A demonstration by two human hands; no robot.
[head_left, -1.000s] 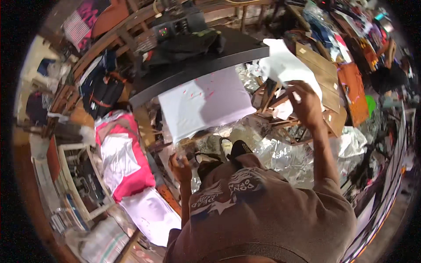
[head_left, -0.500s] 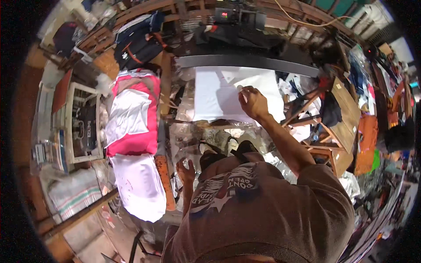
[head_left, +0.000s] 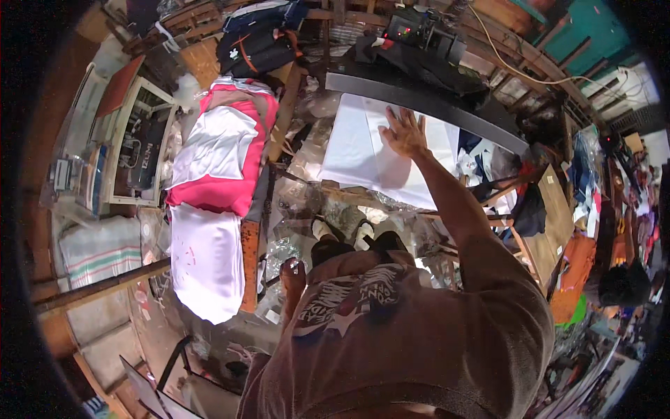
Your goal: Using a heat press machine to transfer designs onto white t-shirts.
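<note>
My right hand (head_left: 405,133) lies palm down with fingers spread on a flat white cloth (head_left: 352,146). Under the far side of that cloth's edge, a long black heat press (head_left: 426,112) reaches across, its front edge just beyond my fingertips. A second white layer seems to lie on the cloth under my hand; whether it is paper or fabric I cannot tell. Down beside my left hip hangs my left hand (head_left: 293,274), loosely curled with a gap between thumb and fingers, and it touches none of the cloth.
Left of me, a pink and white garment stack (head_left: 209,153) lies on a bench, with a white fabric piece (head_left: 206,262) hanging at its near end. A dark bag (head_left: 255,52) sits behind it. To the right stand a wooden board (head_left: 548,216) and piled scraps (head_left: 499,157).
My right hand has gone from curled fingers above the cloth to spread and flat on it, farther forward. My head view has turned, and my left hand still hangs low.
</note>
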